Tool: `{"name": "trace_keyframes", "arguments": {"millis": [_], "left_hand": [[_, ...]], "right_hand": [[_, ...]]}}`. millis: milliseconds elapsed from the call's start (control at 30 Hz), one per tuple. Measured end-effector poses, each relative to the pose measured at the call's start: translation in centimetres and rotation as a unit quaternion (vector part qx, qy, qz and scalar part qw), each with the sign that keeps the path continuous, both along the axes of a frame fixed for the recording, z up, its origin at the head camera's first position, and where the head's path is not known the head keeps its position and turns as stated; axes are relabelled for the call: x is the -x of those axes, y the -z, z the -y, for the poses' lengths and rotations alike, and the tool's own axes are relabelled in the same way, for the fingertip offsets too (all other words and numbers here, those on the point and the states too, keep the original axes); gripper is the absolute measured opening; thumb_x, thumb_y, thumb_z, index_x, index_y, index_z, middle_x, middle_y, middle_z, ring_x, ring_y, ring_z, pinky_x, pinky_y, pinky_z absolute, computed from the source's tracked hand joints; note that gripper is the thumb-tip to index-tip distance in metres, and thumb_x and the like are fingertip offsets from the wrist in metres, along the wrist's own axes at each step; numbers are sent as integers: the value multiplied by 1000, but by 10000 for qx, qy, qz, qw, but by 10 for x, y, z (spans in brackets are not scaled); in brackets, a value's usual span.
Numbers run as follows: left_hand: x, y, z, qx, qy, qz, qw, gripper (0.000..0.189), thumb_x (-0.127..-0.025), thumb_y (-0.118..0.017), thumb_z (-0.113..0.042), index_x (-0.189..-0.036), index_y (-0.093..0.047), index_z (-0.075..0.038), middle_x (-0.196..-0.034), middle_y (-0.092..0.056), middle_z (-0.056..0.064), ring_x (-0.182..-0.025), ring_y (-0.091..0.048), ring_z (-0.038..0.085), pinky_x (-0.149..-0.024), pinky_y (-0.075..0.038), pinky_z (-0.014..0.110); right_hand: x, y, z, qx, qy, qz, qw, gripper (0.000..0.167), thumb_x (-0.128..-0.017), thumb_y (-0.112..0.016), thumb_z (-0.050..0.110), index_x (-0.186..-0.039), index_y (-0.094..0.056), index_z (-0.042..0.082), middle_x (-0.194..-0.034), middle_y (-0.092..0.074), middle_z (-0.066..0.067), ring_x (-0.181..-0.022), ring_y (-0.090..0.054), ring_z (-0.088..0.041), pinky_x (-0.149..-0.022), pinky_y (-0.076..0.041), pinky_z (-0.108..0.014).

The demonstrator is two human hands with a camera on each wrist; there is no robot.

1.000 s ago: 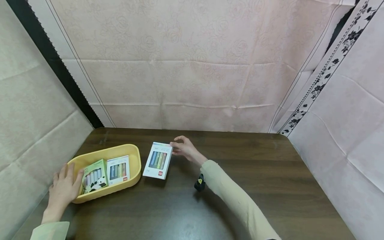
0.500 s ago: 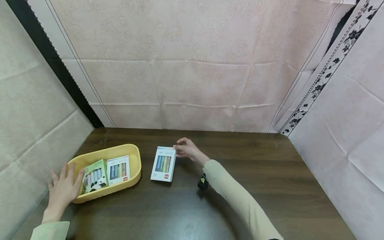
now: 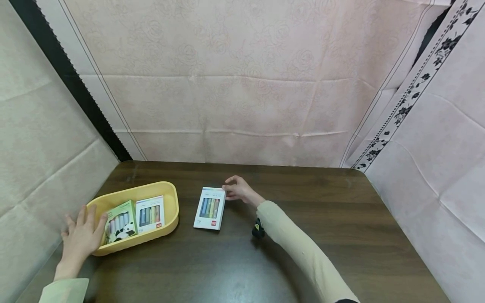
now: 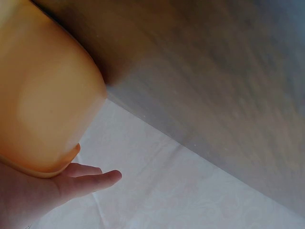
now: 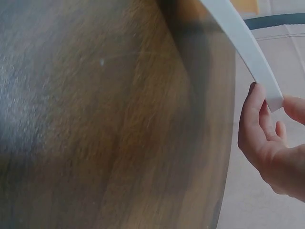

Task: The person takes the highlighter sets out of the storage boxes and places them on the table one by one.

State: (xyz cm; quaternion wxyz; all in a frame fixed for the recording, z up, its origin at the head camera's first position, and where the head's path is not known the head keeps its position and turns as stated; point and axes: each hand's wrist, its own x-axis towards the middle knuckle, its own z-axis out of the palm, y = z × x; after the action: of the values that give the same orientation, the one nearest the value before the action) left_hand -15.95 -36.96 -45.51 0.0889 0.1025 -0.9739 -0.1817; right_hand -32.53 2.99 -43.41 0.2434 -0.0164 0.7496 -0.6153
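My right hand pinches the upper right corner of a white box with colored sticks in its window. The right wrist view shows the box's thin white side between thumb and fingers. It is tilted, and I cannot tell whether its lower edge touches the table. Spread and fairly straight, my left hand rests on the left end of a yellow bin. Inside lean a green box with a panda and a similar white box. The left wrist view has the bin's outer wall up close.
The bin and the held box are on the left half of a dark wooden table. Pale patterned cloth hangs behind it and along both sides. A small black object hangs at the right wrist.
My right hand has moved the white box to the right, away from the bin, and slightly toward me. Left hand and bin have stayed in place.
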Motion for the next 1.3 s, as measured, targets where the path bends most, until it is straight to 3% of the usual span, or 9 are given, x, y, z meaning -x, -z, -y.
{"name": "trace_keyframes", "arguments": {"millis": [300,533,900,1300], "left_hand": [[-1,0,0,-6,16,32,10000,67,-95,-17,-45,-140,-8,3,-142,0,35,-119,14,64,-82,-7,80],[0,-1,-1,9,-26,40,10000,67,-95,-17,-46,-140,-9,4,-142,0,35,-119,14,64,-82,-8,79],[0,0,-1,-14,-57,97,9999,68,-95,-16,-47,-140,-8,3,-142,2,34,-120,13,63,-83,-7,79],[0,0,1,-40,-40,54,10000,67,-95,-17,-46,-140,-8,3,-142,-1,34,-120,14,63,-84,-7,79]], "right_hand": [[1,3,2,-133,22,-41,9999,37,-85,-58,6,-118,-43,4,-108,-60,-21,-76,-63,-18,-71,-54,-32],[0,1,4,-220,-34,-66,9997,38,-84,-55,0,-120,-42,4,-109,-59,-21,-82,-63,-23,-74,-54,-34],[2,1,8,-310,-198,201,9991,33,-90,-48,9,-122,-43,5,-115,-52,-19,-95,-59,-28,-84,-50,-39],[1,7,14,-282,-19,249,9993,29,-90,-47,11,-119,-45,5,-120,-48,-19,-101,-57,-31,-88,-47,-43]]}}
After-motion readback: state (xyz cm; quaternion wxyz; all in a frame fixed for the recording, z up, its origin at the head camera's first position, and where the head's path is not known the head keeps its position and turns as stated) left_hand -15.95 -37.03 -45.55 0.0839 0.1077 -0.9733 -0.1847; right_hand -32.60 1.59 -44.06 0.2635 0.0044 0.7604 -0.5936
